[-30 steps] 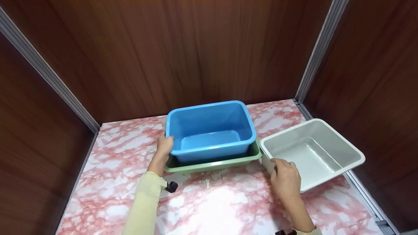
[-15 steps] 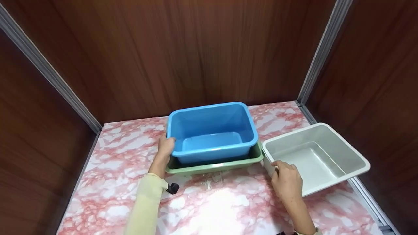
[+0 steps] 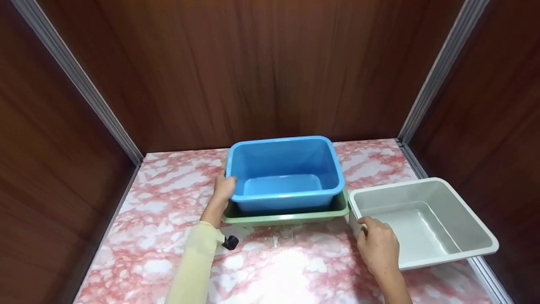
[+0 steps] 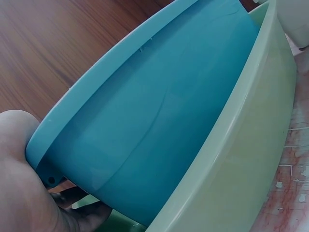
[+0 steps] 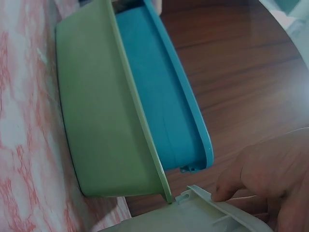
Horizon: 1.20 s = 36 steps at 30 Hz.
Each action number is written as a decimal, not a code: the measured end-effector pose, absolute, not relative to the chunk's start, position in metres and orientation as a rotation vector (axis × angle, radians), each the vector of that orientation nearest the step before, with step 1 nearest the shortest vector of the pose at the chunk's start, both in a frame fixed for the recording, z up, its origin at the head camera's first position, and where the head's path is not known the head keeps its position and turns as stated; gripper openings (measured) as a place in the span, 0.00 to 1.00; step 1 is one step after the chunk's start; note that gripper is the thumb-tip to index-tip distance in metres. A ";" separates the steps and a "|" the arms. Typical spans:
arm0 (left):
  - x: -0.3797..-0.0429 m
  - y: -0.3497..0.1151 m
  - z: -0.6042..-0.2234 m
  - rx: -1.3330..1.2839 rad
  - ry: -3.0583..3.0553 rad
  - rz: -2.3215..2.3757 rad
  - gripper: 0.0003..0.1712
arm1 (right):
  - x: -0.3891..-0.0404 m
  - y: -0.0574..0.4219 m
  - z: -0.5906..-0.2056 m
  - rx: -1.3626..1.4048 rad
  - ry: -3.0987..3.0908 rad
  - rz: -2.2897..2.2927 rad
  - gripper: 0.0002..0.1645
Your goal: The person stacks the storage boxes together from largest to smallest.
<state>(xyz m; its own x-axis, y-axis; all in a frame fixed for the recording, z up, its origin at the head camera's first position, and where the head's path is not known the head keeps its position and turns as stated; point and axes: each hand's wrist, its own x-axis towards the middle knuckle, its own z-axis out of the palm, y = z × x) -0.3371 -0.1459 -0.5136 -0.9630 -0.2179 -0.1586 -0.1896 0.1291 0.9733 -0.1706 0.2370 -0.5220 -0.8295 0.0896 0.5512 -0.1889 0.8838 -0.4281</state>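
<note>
A deep blue plastic basin (image 3: pixel 287 202) sits inside a green basin (image 3: pixel 287 219), its rim standing above the green one. My left hand (image 3: pixel 223 188) grips the blue basin's left end, thumb over the rim. In the left wrist view its fingers (image 4: pixel 94 215) reach under that rim, between the two basins. To the right, a light grey basin (image 3: pixel 415 219) stands askew, its left corner close against the green basin's right end. My right hand (image 3: pixel 379 245) holds the grey basin by its near left rim, fingers curled over the edge.
The tabletop (image 3: pixel 168 253) has a red and white marbled pattern. Dark wood panels (image 3: pixel 270 71) enclose the back and sides, with metal rails (image 3: pixel 438 76) at the corners. The grey basin's right end overhangs the table's right edge rail (image 3: pixel 489 274).
The grey basin has come nearer and slightly right, turning a little, with my right hand on it. The blue and green basins stay nested under my left hand. The head view has shifted slightly.
</note>
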 end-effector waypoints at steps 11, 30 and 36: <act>-0.338 -0.146 -0.511 0.402 -2.348 -2.031 0.33 | -0.164 0.240 -0.515 0.143 -2.634 0.647 0.19; -0.337 -0.149 -0.512 0.397 -2.335 -2.067 0.32 | -0.156 0.224 -0.518 0.153 -2.641 0.659 0.22; -0.337 -0.148 -0.512 0.391 -2.330 -2.070 0.31 | -0.157 0.222 -0.520 0.132 -2.640 0.675 0.20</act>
<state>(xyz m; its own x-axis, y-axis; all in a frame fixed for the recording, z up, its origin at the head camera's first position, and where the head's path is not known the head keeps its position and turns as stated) -0.3370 -0.1477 -0.5120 -0.9691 -0.1849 -0.1634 -0.1840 0.1004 0.9778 -0.1568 0.2223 -0.5197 -0.9113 0.0093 0.4116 -0.1893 0.8784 -0.4389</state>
